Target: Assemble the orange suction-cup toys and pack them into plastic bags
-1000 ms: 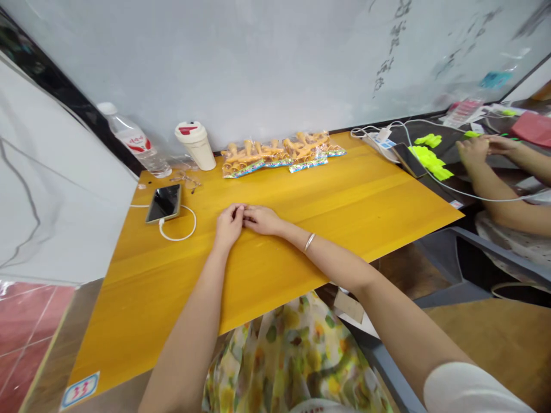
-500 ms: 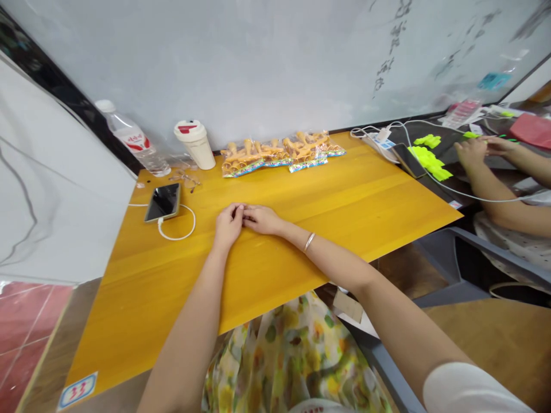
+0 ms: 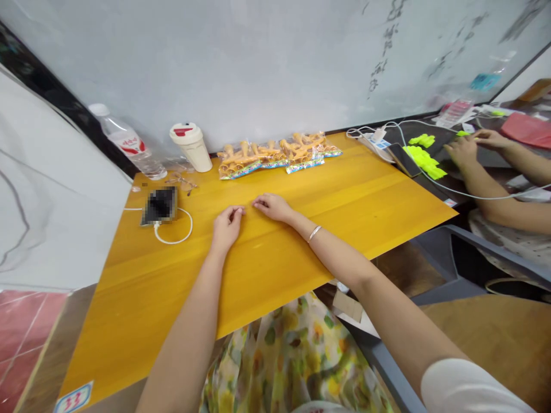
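Observation:
My left hand (image 3: 227,227) rests on the yellow wooden table (image 3: 172,287), its fingers loosely bent and pointing right, holding nothing. Just to its right, with a small gap between them, is my right hand (image 3: 272,207), fingers loosely extended toward the left and also without anything in them. Beyond the hands, by the wall, lie clear bags of orange cone-shaped pieces (image 3: 249,158), with another such bag (image 3: 303,150) beside them. A phone (image 3: 160,205), blurred by pixels, is left of my left hand, with a white charging cable (image 3: 190,228) looping from it.
A water bottle (image 3: 131,143) and a cream cup (image 3: 192,148) with a red lid part stand at the back left, near eyeglasses (image 3: 185,182). At right, a co-worker's hands (image 3: 467,150) are near bright yellow pieces (image 3: 424,160) on a dark table. A power strip (image 3: 376,143) lies between.
My hands, touching each other before, have come apart; the right one has moved slightly right and away from me. The view has shifted slightly.

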Available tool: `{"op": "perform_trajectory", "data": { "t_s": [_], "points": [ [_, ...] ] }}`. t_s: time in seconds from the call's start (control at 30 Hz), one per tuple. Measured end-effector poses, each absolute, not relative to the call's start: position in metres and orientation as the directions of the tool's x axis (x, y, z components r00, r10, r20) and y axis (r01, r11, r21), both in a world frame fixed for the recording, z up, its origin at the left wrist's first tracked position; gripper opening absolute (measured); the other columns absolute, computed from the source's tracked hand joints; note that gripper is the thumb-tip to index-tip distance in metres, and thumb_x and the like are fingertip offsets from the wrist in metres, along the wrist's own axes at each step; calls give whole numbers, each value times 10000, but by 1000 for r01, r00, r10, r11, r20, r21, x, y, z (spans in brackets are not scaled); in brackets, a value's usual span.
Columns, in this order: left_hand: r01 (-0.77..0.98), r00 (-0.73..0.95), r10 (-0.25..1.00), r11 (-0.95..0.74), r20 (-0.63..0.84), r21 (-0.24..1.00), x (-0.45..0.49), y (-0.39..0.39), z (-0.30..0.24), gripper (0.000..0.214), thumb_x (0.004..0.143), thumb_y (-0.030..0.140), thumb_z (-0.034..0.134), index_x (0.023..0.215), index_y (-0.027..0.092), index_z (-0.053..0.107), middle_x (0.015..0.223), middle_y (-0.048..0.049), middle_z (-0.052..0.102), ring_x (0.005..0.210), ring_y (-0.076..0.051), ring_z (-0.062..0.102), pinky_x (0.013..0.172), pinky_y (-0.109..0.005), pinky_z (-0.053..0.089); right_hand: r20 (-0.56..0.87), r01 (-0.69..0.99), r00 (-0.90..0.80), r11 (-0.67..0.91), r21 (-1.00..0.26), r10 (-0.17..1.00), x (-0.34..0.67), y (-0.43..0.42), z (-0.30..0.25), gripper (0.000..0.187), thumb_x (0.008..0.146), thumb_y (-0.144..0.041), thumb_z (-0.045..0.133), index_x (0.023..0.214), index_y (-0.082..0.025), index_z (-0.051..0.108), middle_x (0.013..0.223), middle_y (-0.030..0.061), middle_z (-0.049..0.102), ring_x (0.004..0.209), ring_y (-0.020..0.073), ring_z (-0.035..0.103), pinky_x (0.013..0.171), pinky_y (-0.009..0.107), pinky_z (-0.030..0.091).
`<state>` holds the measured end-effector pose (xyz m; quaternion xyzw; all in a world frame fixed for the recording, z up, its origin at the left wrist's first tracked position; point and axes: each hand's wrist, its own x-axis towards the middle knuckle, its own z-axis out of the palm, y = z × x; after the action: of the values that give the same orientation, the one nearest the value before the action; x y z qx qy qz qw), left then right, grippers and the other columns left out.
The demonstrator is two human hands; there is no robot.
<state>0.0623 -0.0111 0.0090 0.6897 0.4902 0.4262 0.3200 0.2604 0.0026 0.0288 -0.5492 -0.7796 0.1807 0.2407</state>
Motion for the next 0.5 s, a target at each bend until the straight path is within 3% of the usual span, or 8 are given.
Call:
{"op": "perform_trajectory", "data": {
  "t_s": [0.23, 0.5],
  "points": [
    [461, 218, 926, -375, 307, 804, 60, -9, 7, 266, 886, 371, 560, 995, 213, 744, 1013, -91, 770, 941, -235, 677, 941, -402, 513, 219, 749, -358, 419, -514, 908, 253, -6, 27, 291, 985, -253, 608, 1256, -181, 685, 955, 39, 717, 858, 138, 598, 820, 247, 408],
    [479, 239, 919, -393, 315, 785, 60, -10, 9, 237, 877, 310, 573, 987, 232, 768, 1024, -90, 771, 972, -251, 676, 963, -437, 518, 241, 709, -403, 468, -528, 883, 248, -5, 22, 264, 992, -244, 586, 1229, -191, 691, 933, 35, 719, 842, 140, 604, 791, 246, 405]
  ]
}}
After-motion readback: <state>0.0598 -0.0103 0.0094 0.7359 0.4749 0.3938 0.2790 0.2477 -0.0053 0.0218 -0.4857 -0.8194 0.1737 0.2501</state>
